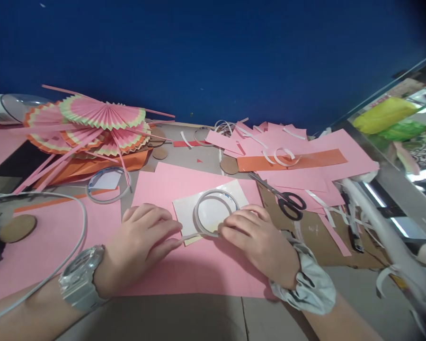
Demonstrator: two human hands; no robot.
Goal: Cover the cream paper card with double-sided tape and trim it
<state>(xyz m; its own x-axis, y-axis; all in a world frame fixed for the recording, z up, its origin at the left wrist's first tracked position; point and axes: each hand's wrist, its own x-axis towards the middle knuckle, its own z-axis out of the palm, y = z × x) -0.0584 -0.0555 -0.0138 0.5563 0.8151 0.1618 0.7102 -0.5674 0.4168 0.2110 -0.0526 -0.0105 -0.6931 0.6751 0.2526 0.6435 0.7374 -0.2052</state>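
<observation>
Pink paper [199, 272] lies flat on the grey tabletop [156, 322] beneath both hands, and a white card [186, 210] rests on it at a slant, just beyond and between the fingers. Over the card sits a pale tape ring [199, 220], its near right edge gripped by the curled fingers of the right hand [253, 239]. From the ring's near side a narrow pale strip [194, 236] runs across to the left hand [142, 237], whose thumb and fingers are drawn close together on its end. A watch [81, 279] circles the left wrist; a pale green scrunchie [312, 284] circles the right.

Beyond the right fingers and to their right lie black-handled scissors [290, 203], with a brown cardboard sheet [312, 246] nearer and a heap of pink pieces [270, 135] and an orange strip [298, 161] farther off. Beyond the left fingers and to their left rests another tape ring [108, 201]; past it stand folded paper fans [108, 116] in pink, yellow-green and orange. Well left of the left fingers lies a round brown disc [17, 228], near a pale cable [83, 218].
</observation>
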